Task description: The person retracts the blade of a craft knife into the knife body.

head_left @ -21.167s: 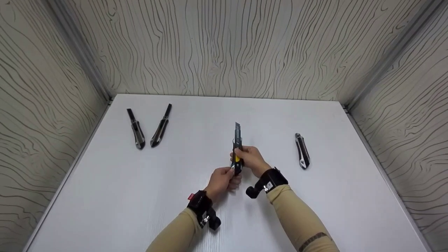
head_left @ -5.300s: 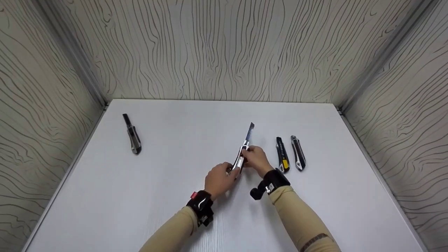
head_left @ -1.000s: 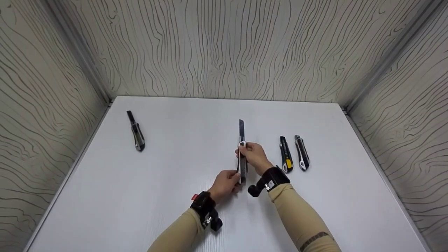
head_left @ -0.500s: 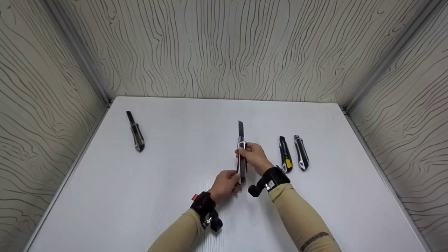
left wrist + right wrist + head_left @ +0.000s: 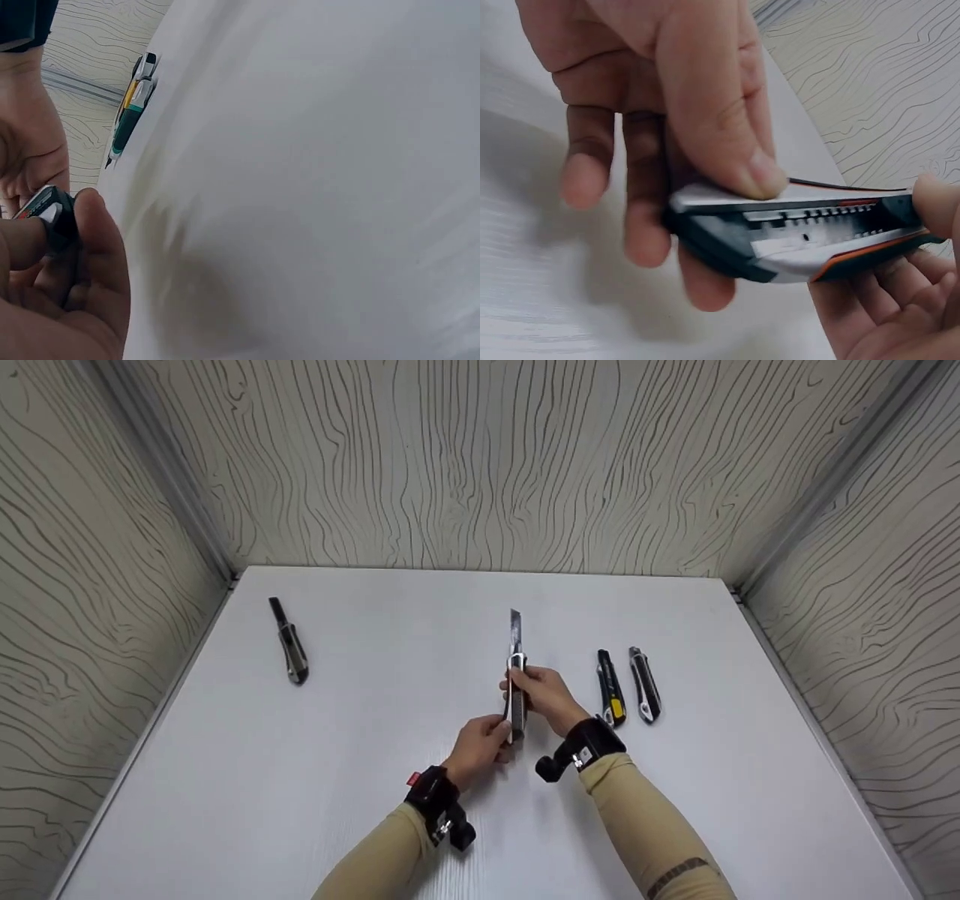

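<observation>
White tabletop [image 5: 225, 780]'s lying under both hands. Right hand [image 5: 549, 697]'s gripping the middle of a utility knife [image 5: 517, 712], left hand [image 5: 475, 748]'s pinching its tail, blade's pointing away. Another cutter [image 5: 292, 654]'s lying well left of them, two more cutters [image 5: 611, 688] right.

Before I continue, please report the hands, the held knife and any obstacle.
Left fingers pinch rear end of held knife, right fingers grip further forward. Blade extended. Yellow-marked knife near right wristband, possible obstacle.

Soft shadows on tbl [image 5: 375, 720]; wrist pics blurry.
</observation>
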The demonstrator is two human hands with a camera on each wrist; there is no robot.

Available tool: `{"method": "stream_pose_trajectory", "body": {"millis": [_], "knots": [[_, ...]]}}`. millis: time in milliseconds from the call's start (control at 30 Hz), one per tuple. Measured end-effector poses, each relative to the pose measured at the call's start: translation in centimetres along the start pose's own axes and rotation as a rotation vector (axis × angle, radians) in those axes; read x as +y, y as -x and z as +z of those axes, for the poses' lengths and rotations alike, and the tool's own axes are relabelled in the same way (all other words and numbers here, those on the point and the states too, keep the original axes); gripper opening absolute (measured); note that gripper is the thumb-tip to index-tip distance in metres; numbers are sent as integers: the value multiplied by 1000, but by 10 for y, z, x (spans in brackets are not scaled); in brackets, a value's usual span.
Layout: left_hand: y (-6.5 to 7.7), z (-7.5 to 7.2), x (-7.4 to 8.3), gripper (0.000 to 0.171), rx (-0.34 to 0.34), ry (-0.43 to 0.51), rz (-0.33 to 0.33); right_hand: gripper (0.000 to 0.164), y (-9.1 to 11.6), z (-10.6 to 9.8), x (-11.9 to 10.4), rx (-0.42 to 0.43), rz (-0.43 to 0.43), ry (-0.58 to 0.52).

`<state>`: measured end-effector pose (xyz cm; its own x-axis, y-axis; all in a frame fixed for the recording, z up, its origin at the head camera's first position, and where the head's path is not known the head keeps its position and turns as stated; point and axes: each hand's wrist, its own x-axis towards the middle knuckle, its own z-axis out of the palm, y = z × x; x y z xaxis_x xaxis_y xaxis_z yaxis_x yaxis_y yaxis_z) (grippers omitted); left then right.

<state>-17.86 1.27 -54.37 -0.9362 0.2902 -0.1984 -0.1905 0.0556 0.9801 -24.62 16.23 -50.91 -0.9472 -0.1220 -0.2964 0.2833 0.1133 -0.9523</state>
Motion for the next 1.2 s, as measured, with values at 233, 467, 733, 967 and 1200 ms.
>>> {"method": "stream_pose_trajectory", "body": {"millis": [233,467,733,967,1200], "knots": [[-1,2,0,32,-20,109,-29,41,0,1,0,44,24,-12],[-1,4,0,36,-24,126,-26,43,-2,4,-2,76,39,31],[0,5,1,37,-10,99,-7,38,-4,7,-1,114,43,37],[-1,6,-2,38,-2,94,-5,37,-4,8,0,114,28,21],[0,5,-3,38,4,70,-19,35,-3,10,2,112,24,37]]}}
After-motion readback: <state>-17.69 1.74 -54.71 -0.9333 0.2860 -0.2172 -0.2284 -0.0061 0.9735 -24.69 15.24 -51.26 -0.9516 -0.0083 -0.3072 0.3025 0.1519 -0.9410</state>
